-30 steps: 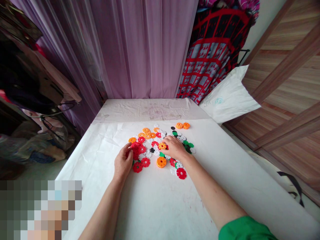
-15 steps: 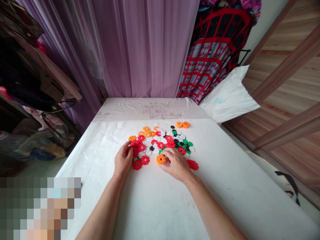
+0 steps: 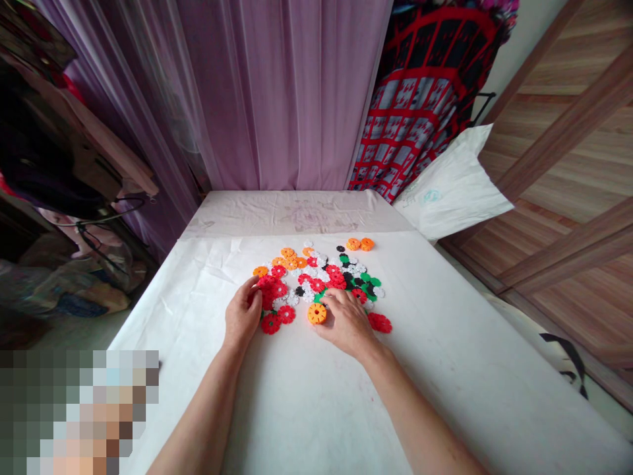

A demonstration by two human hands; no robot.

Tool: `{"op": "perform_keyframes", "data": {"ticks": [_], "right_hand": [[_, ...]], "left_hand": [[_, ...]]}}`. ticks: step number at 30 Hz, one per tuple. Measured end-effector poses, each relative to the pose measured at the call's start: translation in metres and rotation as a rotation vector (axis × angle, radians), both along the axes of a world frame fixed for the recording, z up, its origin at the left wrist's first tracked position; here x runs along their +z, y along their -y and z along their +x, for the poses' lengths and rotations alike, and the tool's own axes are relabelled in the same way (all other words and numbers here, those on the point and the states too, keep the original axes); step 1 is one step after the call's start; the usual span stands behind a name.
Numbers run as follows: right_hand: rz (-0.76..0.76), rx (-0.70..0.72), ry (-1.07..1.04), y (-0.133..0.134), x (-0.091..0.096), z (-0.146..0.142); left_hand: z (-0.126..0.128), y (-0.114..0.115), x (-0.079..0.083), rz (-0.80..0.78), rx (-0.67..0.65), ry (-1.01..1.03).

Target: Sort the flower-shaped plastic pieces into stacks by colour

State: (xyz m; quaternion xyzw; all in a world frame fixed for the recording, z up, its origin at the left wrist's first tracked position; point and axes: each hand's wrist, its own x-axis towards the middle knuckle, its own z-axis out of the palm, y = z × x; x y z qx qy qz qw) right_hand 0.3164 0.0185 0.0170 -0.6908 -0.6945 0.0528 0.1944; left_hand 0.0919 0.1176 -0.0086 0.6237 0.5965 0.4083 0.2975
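Scalloped flower-shaped plastic discs in several colours lie in a loose pile on the white table [image 3: 297, 409]. My left hand [image 3: 242, 313] is at the left edge of the pile, thumb and fingers curled on red flower discs [image 3: 270, 290]; its far fingertips are hidden. My right hand [image 3: 349, 320] is half open, thumb and index finger apart beside a small stack of orange flower discs [image 3: 317, 313]. The stack rests at the near side of the pile. Two red flower discs [image 3: 285, 314] lie between the hands, and more red ones [image 3: 380, 322] lie right of my right hand.
Two orange disc stacks [image 3: 366, 244] stand apart at the back right of the pile. Green discs [image 3: 370, 279] lie at its right side. A white bag [image 3: 452, 188] leans at the table's far right corner. A purple curtain [image 3: 287, 99] hangs behind.
My right index finger has drawn back slightly from the orange stack, which now shows its whole face. My left hand stays by the red discs. The view has shifted a little.
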Motion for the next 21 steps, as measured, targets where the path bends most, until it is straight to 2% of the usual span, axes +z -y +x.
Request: {"op": "perform_keyframes", "data": {"ticks": [13, 21], "right_hand": [[-0.037, 0.003, 0.029, -0.0060, -0.0077, -0.0022], [-0.013, 0.002, 0.062, -0.0022, -0.0050, -0.0042]], "left_hand": [[0.0006, 0.0011, 0.0007, -0.011, 0.008, 0.006], [0.0014, 0.0020, 0.0039, -0.028, 0.000, 0.013]]}}
